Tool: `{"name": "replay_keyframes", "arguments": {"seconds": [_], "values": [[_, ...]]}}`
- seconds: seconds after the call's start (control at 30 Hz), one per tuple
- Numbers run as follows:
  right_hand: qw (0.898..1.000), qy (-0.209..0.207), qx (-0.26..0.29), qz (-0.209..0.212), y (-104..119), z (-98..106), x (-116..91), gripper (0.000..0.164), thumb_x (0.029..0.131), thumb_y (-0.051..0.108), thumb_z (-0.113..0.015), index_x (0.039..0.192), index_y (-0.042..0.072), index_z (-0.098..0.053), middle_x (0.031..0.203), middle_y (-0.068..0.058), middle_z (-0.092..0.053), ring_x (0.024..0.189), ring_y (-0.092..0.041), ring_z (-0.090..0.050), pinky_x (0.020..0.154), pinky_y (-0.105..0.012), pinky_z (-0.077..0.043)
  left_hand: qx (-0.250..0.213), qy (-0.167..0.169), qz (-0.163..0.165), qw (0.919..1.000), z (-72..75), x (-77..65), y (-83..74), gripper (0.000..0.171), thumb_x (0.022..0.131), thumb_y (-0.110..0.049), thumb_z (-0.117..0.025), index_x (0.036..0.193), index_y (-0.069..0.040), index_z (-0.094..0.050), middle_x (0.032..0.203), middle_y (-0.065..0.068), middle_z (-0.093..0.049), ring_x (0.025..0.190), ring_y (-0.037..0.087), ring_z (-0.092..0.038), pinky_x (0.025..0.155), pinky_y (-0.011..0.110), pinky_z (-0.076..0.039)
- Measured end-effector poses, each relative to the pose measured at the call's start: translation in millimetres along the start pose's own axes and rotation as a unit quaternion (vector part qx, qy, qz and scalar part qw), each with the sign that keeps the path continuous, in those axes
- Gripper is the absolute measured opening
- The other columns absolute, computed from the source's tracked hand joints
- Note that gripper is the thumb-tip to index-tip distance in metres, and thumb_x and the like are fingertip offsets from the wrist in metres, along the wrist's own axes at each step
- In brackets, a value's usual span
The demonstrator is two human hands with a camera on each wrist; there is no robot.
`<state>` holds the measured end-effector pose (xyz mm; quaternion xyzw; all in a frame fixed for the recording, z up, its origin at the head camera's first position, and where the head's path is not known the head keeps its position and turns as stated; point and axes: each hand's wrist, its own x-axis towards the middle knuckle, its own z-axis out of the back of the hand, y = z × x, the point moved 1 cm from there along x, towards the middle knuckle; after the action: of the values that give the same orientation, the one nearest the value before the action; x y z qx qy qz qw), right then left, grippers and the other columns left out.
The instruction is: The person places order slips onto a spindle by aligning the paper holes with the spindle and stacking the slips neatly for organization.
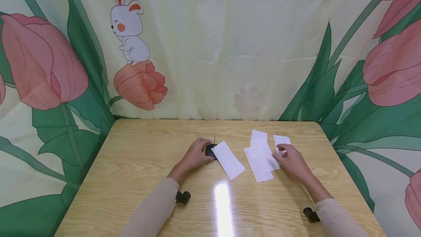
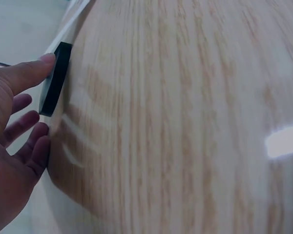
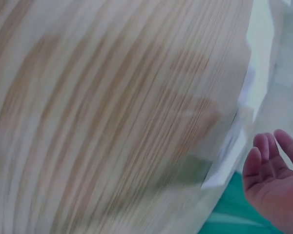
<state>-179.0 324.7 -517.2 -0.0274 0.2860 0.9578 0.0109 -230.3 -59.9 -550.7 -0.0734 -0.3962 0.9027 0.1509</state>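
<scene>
In the head view my left hand (image 1: 197, 153) grips the edge of the round black base of a bill spike (image 1: 209, 152), whose thin metal rod stands upright. The left wrist view shows the thumb against that black base (image 2: 57, 80). A lined white paper slip (image 1: 228, 161) lies beside the spike, one corner overlapping the base. My right hand (image 1: 292, 159) hovers over another lined slip (image 1: 281, 139) at the right, thumb and fingers apart. In the right wrist view nothing shows between the fingers of this right hand (image 3: 273, 180).
Several lined slips (image 1: 260, 162) lie overlapping between the hands on the wooden table (image 1: 141, 156). A curtain (image 1: 204, 46) printed with tulips and a rabbit hangs behind the table's far edge. Bright light reflects off the tabletop near the front.
</scene>
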Motion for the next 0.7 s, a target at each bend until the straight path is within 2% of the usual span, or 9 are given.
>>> {"name": "replay_keyframes", "arguments": {"seconds": [0.23,0.4,0.53,0.7], "values": [[0.999,0.001,-0.005,-0.033,-26,15,-2,0.064,0.099,0.034,-0.070,0.141,-0.010,-0.049,0.131,-0.031,-0.056,0.111,-0.043,-0.059,0.089,-0.053,-0.054,0.003,-0.003,0.008,1.0000,-2.0,-1.2,-1.3,0.067,0.079,-0.019,-0.092,0.138,-0.009,-0.063,0.136,0.011,-0.057,0.111,0.026,-0.053,0.097,0.044,-0.047],[0.998,-0.001,-0.001,-0.064,-39,17,-4,0.071,0.100,0.038,-0.067,0.142,-0.014,-0.045,0.135,-0.035,-0.051,0.122,-0.050,-0.053,0.103,-0.063,-0.045,0.004,-0.002,0.013,0.9999,-3.5,-1.2,-1.0,0.066,0.079,-0.019,-0.092,0.138,-0.010,-0.063,0.136,0.012,-0.057,0.121,0.030,-0.054,0.103,0.047,-0.047],[0.997,0.000,-0.018,-0.081,-44,15,-4,0.074,0.098,0.037,-0.070,0.140,-0.018,-0.045,0.135,-0.039,-0.049,0.126,-0.054,-0.046,0.108,-0.065,-0.039,0.003,-0.001,0.018,0.9998,-4.5,-0.4,0.4,0.065,0.080,-0.020,-0.091,0.138,-0.011,-0.064,0.136,0.011,-0.056,0.124,0.031,-0.053,0.105,0.048,-0.047],[0.995,0.001,-0.037,-0.088,-44,13,-2,0.072,0.096,0.033,-0.072,0.135,-0.022,-0.046,0.130,-0.040,-0.049,0.121,-0.053,-0.047,0.106,-0.064,-0.041,0.003,0.000,0.019,0.9998,-5.4,-0.2,2.0,0.064,0.081,-0.020,-0.091,0.138,-0.011,-0.064,0.134,0.010,-0.056,0.122,0.029,-0.053,0.104,0.046,-0.047]]}}
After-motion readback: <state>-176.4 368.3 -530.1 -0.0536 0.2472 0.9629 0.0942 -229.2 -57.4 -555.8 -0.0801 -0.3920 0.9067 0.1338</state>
